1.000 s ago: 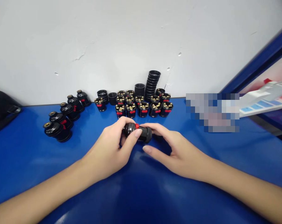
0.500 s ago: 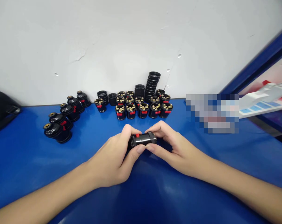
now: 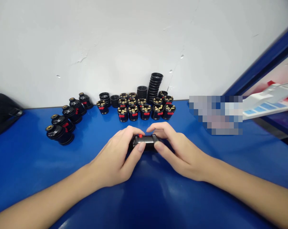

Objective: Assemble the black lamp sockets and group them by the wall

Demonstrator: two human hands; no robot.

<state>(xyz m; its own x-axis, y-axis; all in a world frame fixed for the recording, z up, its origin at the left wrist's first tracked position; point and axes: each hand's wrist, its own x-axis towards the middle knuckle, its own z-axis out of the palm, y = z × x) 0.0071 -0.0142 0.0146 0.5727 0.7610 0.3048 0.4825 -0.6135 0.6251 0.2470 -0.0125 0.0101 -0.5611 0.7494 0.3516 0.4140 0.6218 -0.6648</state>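
A black lamp socket (image 3: pixel 147 142) with a small red switch lies sideways between my hands, just above the blue table. My left hand (image 3: pixel 117 156) is closed round its left end, thumb along the near side and forefinger by the switch. At the right end, the thumb of my right hand (image 3: pixel 179 149) presses on the ring (image 3: pixel 154 138), while its forefinger arches over the top. The other right fingers are hidden behind the socket.
Several finished-looking sockets (image 3: pixel 60 134) lean in a row on the left. Several open socket bodies (image 3: pixel 145 112) with brass contacts stand near the wall, beside a tall stack of black rings (image 3: pixel 155 86). A black bag (image 3: pixel 3 114) is far left; a white device (image 3: pixel 268 101) is right.
My right thumb has moved from the near side of the socket onto its ring end, away from the left thumb. The right forefinger has lifted slightly. My left hand keeps its hold.
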